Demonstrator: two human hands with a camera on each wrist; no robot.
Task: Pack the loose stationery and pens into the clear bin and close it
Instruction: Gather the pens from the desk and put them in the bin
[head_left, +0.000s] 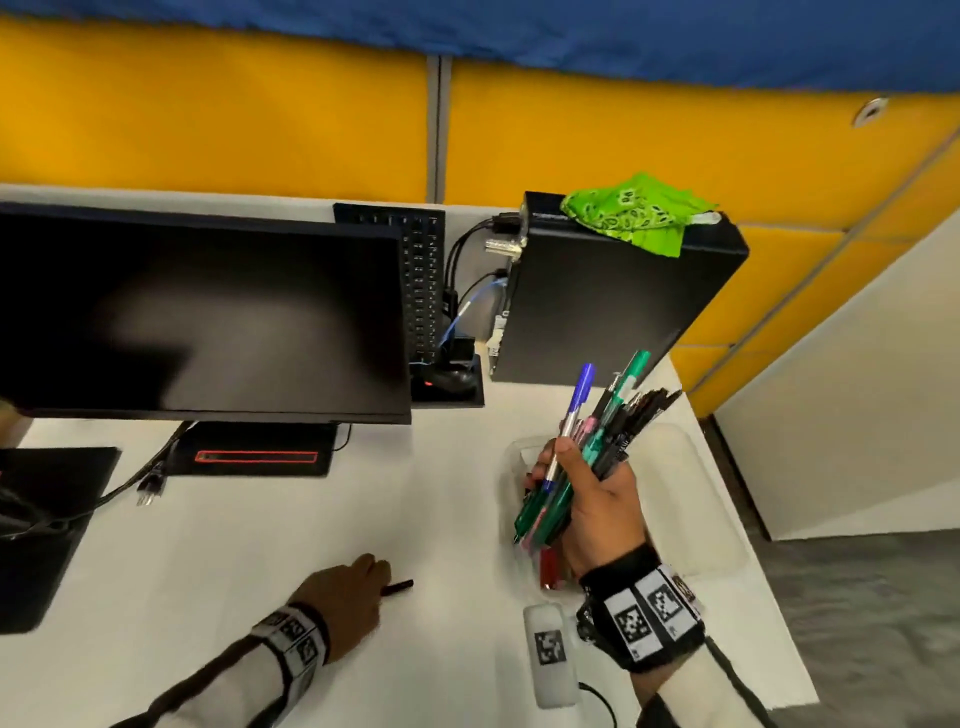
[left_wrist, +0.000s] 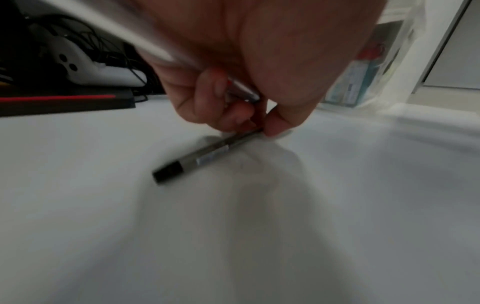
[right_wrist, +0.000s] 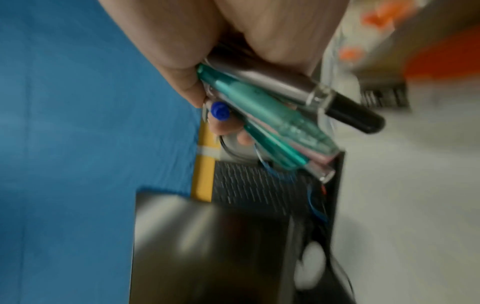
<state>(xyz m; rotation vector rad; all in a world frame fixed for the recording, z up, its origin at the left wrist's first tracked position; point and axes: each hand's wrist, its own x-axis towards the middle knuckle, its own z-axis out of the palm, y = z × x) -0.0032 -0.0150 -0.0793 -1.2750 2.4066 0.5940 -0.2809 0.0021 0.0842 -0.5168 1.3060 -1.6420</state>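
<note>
My right hand (head_left: 571, 488) grips a bundle of pens (head_left: 602, 436), teal, blue, pink and black, held upright over the clear bin (head_left: 691, 467) at the desk's right side. The right wrist view shows the bundle (right_wrist: 262, 111) with a black-capped silver marker on top. A red item (head_left: 549, 567) lies inside the bin. My left hand (head_left: 376, 577) is low on the desk, left of the bin. Its thumb and finger pinch the end of a black pen (left_wrist: 205, 158) that lies on the white surface. A silver pen (left_wrist: 241, 88) is also tucked in that palm.
A black monitor (head_left: 208, 312) stands at the left, its base (head_left: 257, 457) below it. A black computer case (head_left: 613, 301) with a green cloth (head_left: 634, 213) stands behind the bin. A white tagged device (head_left: 550, 654) lies near the front. The desk ends just right of the bin.
</note>
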